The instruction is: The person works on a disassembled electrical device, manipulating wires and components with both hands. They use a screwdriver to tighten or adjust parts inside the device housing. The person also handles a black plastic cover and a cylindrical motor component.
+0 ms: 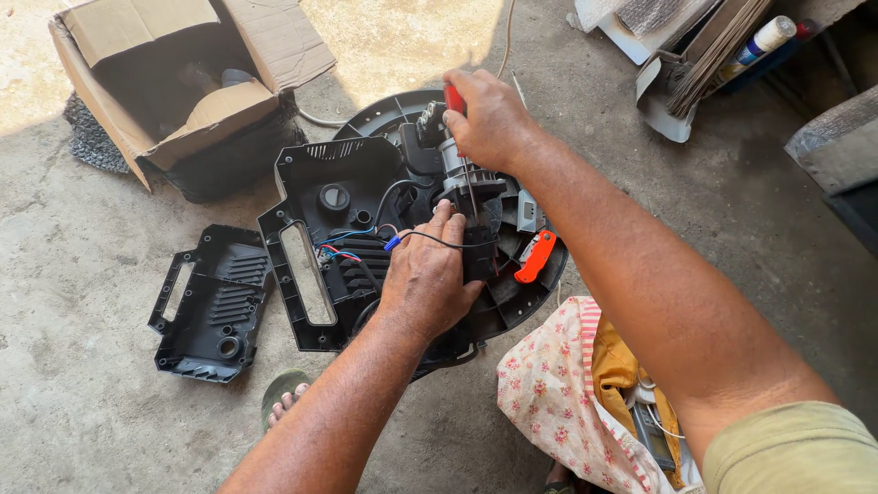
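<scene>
One rough concrete floor (750, 192) outdoors

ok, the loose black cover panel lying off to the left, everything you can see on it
The loose black cover panel looks like moulded plastic and lies flat on the concrete floor, inner side up. It shows a long slot opening near one edge, a block of ribbed vent slats, a round boss by a corner, and tabs along the rim. It sits beside the opened housing, close to it; neither hand touches it.

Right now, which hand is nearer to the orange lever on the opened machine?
Left. The left hand rests on the black housing just beside the orange lever; the right hand is farther up, gripping a red-handled tool.
</scene>
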